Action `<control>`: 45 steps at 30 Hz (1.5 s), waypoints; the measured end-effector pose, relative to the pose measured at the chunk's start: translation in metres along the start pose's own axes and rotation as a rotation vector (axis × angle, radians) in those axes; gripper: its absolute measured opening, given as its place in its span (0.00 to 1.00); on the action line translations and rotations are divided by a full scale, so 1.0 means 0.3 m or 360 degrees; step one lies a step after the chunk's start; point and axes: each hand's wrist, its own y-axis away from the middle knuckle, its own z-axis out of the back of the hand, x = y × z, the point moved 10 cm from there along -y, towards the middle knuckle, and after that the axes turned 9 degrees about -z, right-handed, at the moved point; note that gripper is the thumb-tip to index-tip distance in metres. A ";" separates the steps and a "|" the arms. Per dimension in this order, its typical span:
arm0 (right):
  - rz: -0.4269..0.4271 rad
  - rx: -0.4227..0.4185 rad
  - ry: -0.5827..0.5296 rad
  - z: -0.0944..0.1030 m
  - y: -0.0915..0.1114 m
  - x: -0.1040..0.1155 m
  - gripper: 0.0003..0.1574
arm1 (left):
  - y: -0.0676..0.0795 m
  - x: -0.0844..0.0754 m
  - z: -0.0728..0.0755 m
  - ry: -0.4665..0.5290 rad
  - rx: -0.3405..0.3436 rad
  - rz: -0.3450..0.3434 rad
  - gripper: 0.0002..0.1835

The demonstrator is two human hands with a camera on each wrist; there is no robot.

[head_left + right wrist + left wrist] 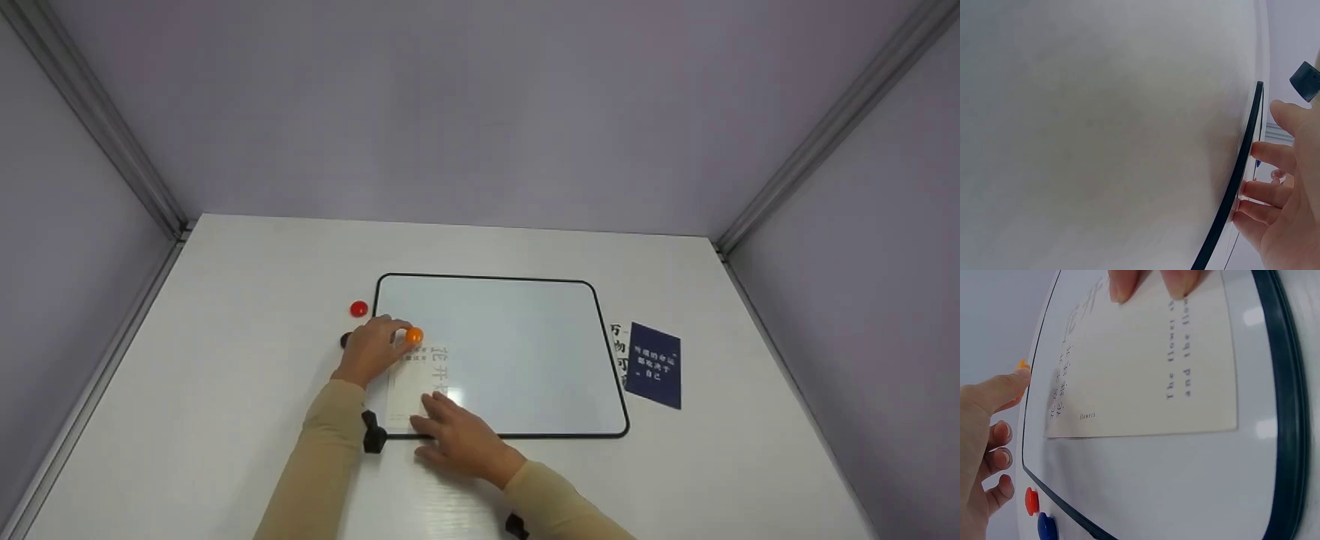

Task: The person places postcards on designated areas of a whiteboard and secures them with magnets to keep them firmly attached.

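A black-framed whiteboard (517,352) lies on the table. On its left part is a cream card (409,394) printed with Chinese characters and English words. My left hand (371,351) pinches a round orange magnet (414,336) between thumb and finger at the card's far end. Whether the magnet touches the card, I cannot tell. Extended fingers of my right hand (465,442) rest on the card's near part, over the board's near edge. In the left wrist view, two of those fingertips (1179,284) touch the card.
Left of the board lie a red magnet (359,308) and a blue magnet (1046,526), which looks dark and partly hidden in the head view. Right of it, a navy card (654,367) with white characters overlaps a white card (618,349). Walls enclose the table's back and sides.
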 end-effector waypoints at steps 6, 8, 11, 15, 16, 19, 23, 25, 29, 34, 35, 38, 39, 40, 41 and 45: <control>0.0005 0.0014 0.0002 -0.003 0.000 -0.001 0.30 | -0.008 0.000 -0.013 -0.0006 0.0008 -0.0003 0.22; 0.0004 0.0018 0.0003 -0.004 0.001 -0.002 0.30 | -0.008 0.001 -0.018 0.0007 0.0017 0.0005 0.22; -0.0006 0.0035 -0.0009 -0.008 -0.001 -0.005 0.30 | -0.010 0.000 -0.025 0.0007 0.0020 0.0005 0.21; -0.0006 0.0040 -0.0008 -0.011 -0.002 -0.006 0.30 | -0.012 -0.001 -0.032 0.0000 0.0008 -0.0005 0.21; 0.0002 0.0031 0.0000 -0.010 -0.002 -0.004 0.30 | -0.012 -0.001 -0.033 0.0004 0.0001 -0.0013 0.21; 0.0030 -0.0005 0.0026 -0.006 0.000 0.002 0.28 | -0.014 -0.003 -0.035 0.0018 -0.0024 -0.0039 0.20; 0.0071 -0.0058 0.0042 0.002 0.003 0.011 0.28 | -0.019 -0.009 -0.035 -0.0020 -0.0054 -0.0087 0.19; 0.0084 -0.0075 0.0038 0.007 0.004 0.013 0.28 | -0.020 -0.010 -0.038 -0.0052 -0.0057 -0.0091 0.19; 0.0077 -0.0056 0.0017 0.007 0.003 0.010 0.28 | -0.020 -0.007 -0.043 -0.0067 -0.0057 -0.0071 0.20; 0.0060 -0.0035 0.0007 0.003 0.001 0.004 0.29 | -0.021 -0.010 -0.045 -0.0076 -0.0063 -0.0062 0.20; 0.0060 -0.0037 0.0009 0.003 0.001 0.004 0.29 | -0.022 -0.010 -0.047 -0.0085 -0.0061 -0.0057 0.20; 0.0065 -0.0048 0.0014 0.005 0.002 0.005 0.29 | -0.024 -0.014 -0.047 -0.0123 -0.0065 -0.0059 0.20; 0.0068 -0.0055 0.0018 0.006 0.002 0.006 0.29 | -0.024 -0.016 -0.047 -0.0138 -0.0067 -0.0064 0.20; 0.0063 -0.0050 0.0016 0.006 0.003 0.006 0.29 | -0.024 -0.019 -0.046 -0.0151 -0.0070 -0.0073 0.20; 0.0058 -0.0046 0.0014 0.006 0.004 0.006 0.30 | -0.023 -0.022 -0.045 -0.0162 -0.0070 -0.0077 0.20; 0.0048 -0.0052 0.0003 0.008 0.005 0.011 0.30 | -0.016 -0.038 -0.035 -0.0212 -0.0093 -0.0130 0.20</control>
